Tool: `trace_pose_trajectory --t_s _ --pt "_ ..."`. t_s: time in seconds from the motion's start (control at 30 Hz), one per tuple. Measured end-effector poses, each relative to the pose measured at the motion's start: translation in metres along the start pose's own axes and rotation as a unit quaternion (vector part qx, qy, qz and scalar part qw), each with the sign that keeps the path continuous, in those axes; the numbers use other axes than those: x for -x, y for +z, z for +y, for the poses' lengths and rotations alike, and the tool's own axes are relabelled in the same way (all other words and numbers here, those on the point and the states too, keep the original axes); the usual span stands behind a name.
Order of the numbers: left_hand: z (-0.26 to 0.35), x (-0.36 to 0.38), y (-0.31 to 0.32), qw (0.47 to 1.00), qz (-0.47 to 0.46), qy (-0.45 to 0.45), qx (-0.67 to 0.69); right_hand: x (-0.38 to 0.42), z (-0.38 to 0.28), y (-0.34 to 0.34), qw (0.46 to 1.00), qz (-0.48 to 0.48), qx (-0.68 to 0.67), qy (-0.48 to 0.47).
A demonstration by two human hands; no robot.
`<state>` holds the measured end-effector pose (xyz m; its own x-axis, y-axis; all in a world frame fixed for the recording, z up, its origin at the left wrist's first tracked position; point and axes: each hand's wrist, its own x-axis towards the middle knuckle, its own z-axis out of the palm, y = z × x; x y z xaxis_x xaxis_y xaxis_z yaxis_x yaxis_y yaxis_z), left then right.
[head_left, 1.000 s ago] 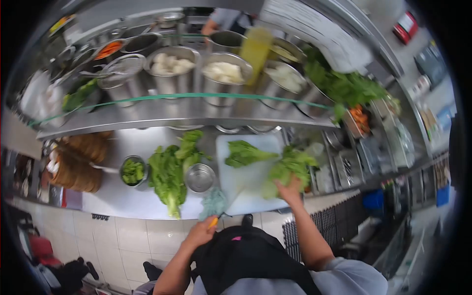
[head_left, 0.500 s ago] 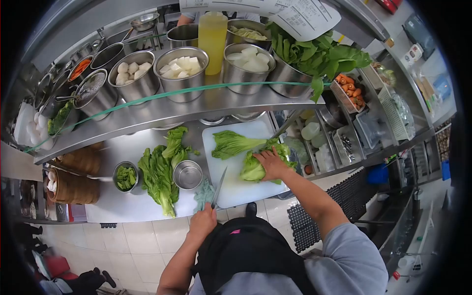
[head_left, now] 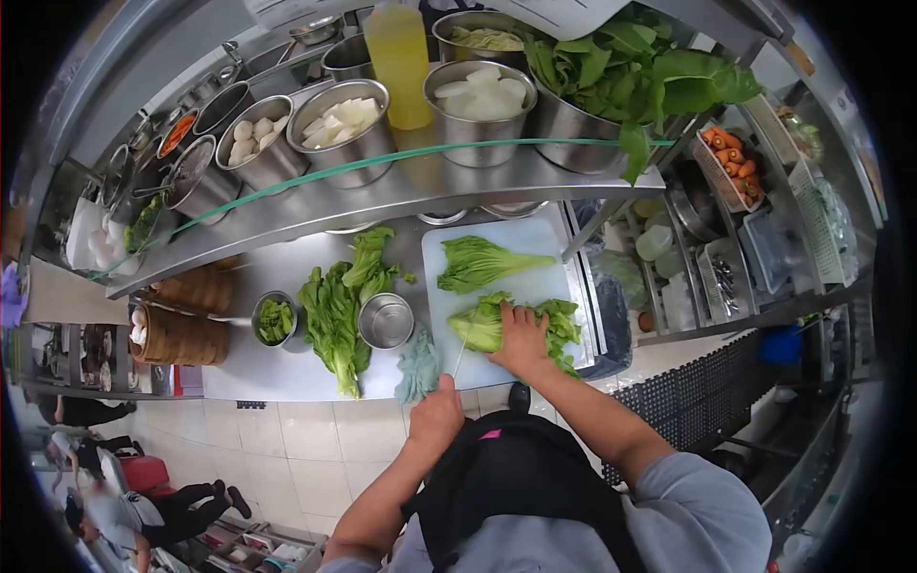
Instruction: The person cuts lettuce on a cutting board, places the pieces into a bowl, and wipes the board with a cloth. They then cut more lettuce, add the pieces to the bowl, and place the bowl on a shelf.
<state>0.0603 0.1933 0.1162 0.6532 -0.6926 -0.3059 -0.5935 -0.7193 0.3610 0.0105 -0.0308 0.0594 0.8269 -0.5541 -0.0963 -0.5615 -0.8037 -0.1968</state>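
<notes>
My left hand (head_left: 437, 413) is closed around the handle of a knife (head_left: 460, 357), whose blade points up against the near end of a pale green head of lettuce (head_left: 475, 328). Fingers spread and curved over that lettuce, my right hand (head_left: 521, 344) holds it down on the white cutting board (head_left: 441, 298). Behind it on the board lies a second leafy green piece (head_left: 487, 265). Left of the board are a crumpled teal cloth (head_left: 417, 368), a small metal cup (head_left: 386, 321), and long lettuce leaves (head_left: 334, 310).
A metal cup of cut greens (head_left: 275, 321) stands near bamboo steamers (head_left: 186, 334). The raised steel shelf (head_left: 411, 196) holds several metal containers of food, a yellow bottle (head_left: 399, 72) and leafy greens (head_left: 611, 76). Carrots (head_left: 731, 162) sit in a basket at right. Other people (head_left: 143, 511) are lower left.
The knife has moved from beside the board onto the lettuce, with my left hand closer to the board. My right hand still holds the lettuce, which lies turned differently. The view has shifted.
</notes>
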Motion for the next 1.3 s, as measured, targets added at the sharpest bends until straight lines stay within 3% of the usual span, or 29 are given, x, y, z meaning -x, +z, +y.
trace_pose_trajectory --t_s 0.07,0.27,0.4,0.47,0.53,0.63,0.67,0.73,0.83,0.9,0.97,1.03,1.07,1.1,1.2,1.23,1.3 --pt "0.003 -0.009 0.018 0.999 -0.034 -0.026 0.001 -0.002 0.005 0.003 1.000 0.000 -0.011 -0.015" --pt "-0.007 -0.044 0.070 1.000 0.004 -0.024 -0.020 -0.018 0.032 -0.004 0.996 -0.057 -0.003 -0.067" --pt "0.000 -0.006 0.037 0.998 0.044 -0.031 0.015 -0.039 0.046 -0.027 0.994 -0.062 0.030 -0.087" --pt "-0.001 0.022 0.024 0.991 0.089 -0.094 0.044 -0.042 0.036 -0.040 0.993 -0.048 0.053 -0.096" --pt "-0.012 0.039 0.023 0.983 0.100 -0.136 0.067 -0.045 0.009 -0.043 0.963 -0.002 0.031 -0.268" --pt "-0.015 0.051 0.027 0.964 0.135 -0.189 0.131 -0.063 -0.028 0.001 0.937 -0.066 0.037 -0.342" --pt "-0.014 0.052 0.029 0.961 0.155 -0.176 0.145 -0.075 -0.039 0.060 0.943 0.014 0.018 -0.331" --pt "-0.010 0.053 0.030 0.947 0.157 -0.193 0.201 -0.081 -0.051 0.054 0.941 -0.055 0.005 -0.334" --pt "-0.011 0.058 0.038 0.937 0.176 -0.180 0.243 -0.052 -0.040 -0.021 0.947 -0.026 -0.061 -0.316" --pt "-0.012 0.062 0.040 0.931 0.158 -0.194 0.266 -0.023 -0.012 -0.071 0.919 0.081 -0.269 -0.278" --pt "-0.004 0.068 0.031 0.934 0.143 -0.198 0.260 0.002 0.041 -0.111 0.891 0.237 -0.319 -0.219" --pt "-0.001 0.069 0.036 0.936 0.140 -0.195 0.258 0.013 0.111 -0.123 0.864 0.231 -0.437 -0.091" --pt "-0.007 0.071 0.041 0.938 0.139 -0.190 0.257 0.024 0.142 -0.142 0.922 0.292 -0.249 -0.047" --pt "-0.020 0.070 0.056 0.941 0.137 -0.174 0.257 0.025 0.182 -0.128 0.928 0.284 -0.239 0.014" --pt "-0.002 0.057 0.047 0.959 0.127 -0.137 0.211 0.021 0.251 -0.068 0.962 0.119 -0.023 0.245" --pt "0.003 0.053 0.044 0.963 0.116 -0.137 0.203 0.015 0.238 -0.071 0.964 0.120 -0.029 0.234" --pt "0.011 0.046 0.040 0.968 0.108 -0.126 0.188 0.011 0.204 -0.081 0.980 0.109 -0.166 0.020"
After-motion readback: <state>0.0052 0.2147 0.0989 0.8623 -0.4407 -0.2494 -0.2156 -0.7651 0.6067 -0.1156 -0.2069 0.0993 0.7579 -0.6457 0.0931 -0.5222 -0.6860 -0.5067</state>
